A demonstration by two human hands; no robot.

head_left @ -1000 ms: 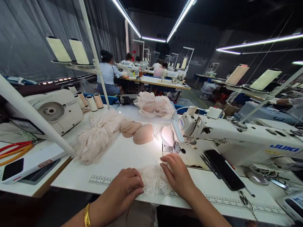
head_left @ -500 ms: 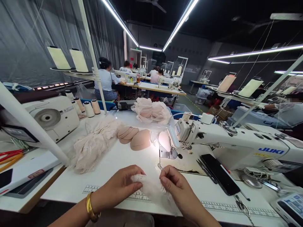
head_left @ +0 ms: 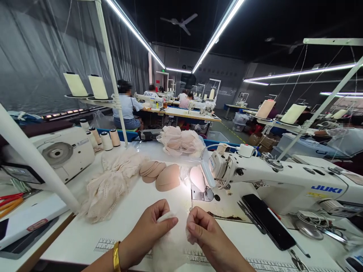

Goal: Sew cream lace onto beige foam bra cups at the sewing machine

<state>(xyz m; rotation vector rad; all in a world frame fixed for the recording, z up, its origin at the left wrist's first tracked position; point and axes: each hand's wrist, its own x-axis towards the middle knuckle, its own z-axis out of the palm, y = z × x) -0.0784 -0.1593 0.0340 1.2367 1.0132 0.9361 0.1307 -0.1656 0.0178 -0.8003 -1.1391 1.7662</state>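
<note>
A sheer, pale lace fabric piece (head_left: 170, 249) hangs between my two hands above the front of the white sewing table. My left hand (head_left: 151, 228), with a gold bangle at the wrist, pinches its left side between thumb and fingers. On the other side my right hand (head_left: 202, 232) grips its edge with closed fingertips. Beyond the hands lie beige bra cup pieces (head_left: 168, 177) and a fanned stack of similar cups (head_left: 152, 170). One more cup (head_left: 197, 178) rests by the needle area of the sewing machine (head_left: 272, 170), under its lamp.
A heap of pale lace fabric (head_left: 109, 185) lies left, another lacy bundle (head_left: 181, 140) at the back. To the right are tweezers (head_left: 252, 217), a black phone (head_left: 268, 221) and keys (head_left: 297, 260). Thread cones (head_left: 106, 140) stand back left. Co-workers sit at machines farther off.
The fabric now hangs lower between my hands, and my left hand has shifted slightly right. My view has tilted up a little, so the table sits lower in the picture.
</note>
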